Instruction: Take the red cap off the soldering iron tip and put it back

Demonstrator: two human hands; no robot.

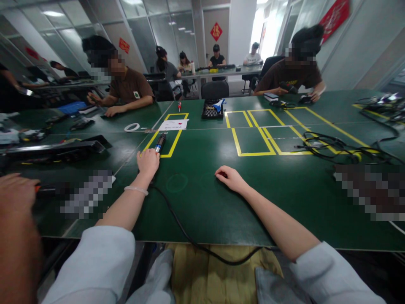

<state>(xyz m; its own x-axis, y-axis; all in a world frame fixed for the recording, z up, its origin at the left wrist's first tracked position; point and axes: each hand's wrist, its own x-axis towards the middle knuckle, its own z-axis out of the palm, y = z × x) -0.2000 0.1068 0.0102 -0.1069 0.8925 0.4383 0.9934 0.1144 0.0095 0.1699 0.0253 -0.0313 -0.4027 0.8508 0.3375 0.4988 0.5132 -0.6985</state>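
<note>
My left hand (148, 164) is closed around a corded electric screwdriver (161, 141), a black tool with a silver and blue band, lying at the near end of a yellow-taped rectangle. Its black cable (172, 215) runs from behind the hand over the table edge. Beyond the tip lies a white paper sheet (173, 125) with print and a small red mark. My right hand (233, 179) rests on the green table (196, 207), fingers curled in, with nothing visible in them. A black tray (211, 110) with a blue and white item stands farther back.
Yellow tape outlines (255, 154) mark the table's right half. Tangled black cables (319, 145) lie at the right. A white tape roll (132, 127) and dark parts (72, 150) are at the left. A neighbour's hand (19, 190) intrudes at far left; two people sit opposite.
</note>
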